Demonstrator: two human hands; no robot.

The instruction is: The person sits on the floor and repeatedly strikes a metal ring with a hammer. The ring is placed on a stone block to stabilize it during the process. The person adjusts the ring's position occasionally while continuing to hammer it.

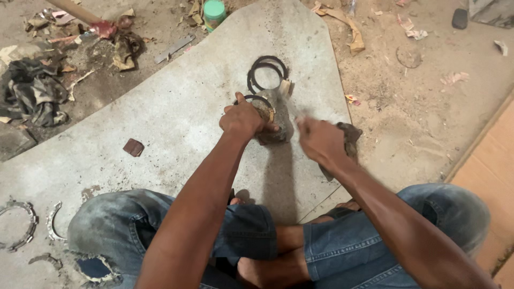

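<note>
Left hand [242,119] is closing around a lumpy grey-brown stone-like block [274,118], fingers wrapped over its near-left side, thumb up top; a thin dark metal ring [256,98] is sitting under/at the thumb, pressed against the block's upper face. Block is standing on a flat grey cement slab [176,112] on the floor, just fwd of the hand.

Right hand [320,140] is curling shut on a dark brown crumpled rag [349,140], which is poking out past the knuckles on the far side. Hand is motion-blurred, so exact finger grip: cannot tell beyond closed. It is hovering just right of the block, not clearly touching it.

Fwd of left hand, beyond the block: two more black rings [266,72], overlapping, lying flat on slab. Small pale tan piece [285,87] is touching the block's far end; what it is, unclear.

Well left of left hand: small brown square chip [133,147]. Far fwd: green-capped jar [214,12].

Handling, judged: block is looking heavy, rigid, rough-surfaced, so good friction, unlikely to slip; best gripped w/ whole palm around its sides, as now. Ring is looking thin, stiff, light, probably springy; hold by edge w/ thumb pressure, else it could pop off. Rag is soft, limp; bunching in fist suffices.
</note>
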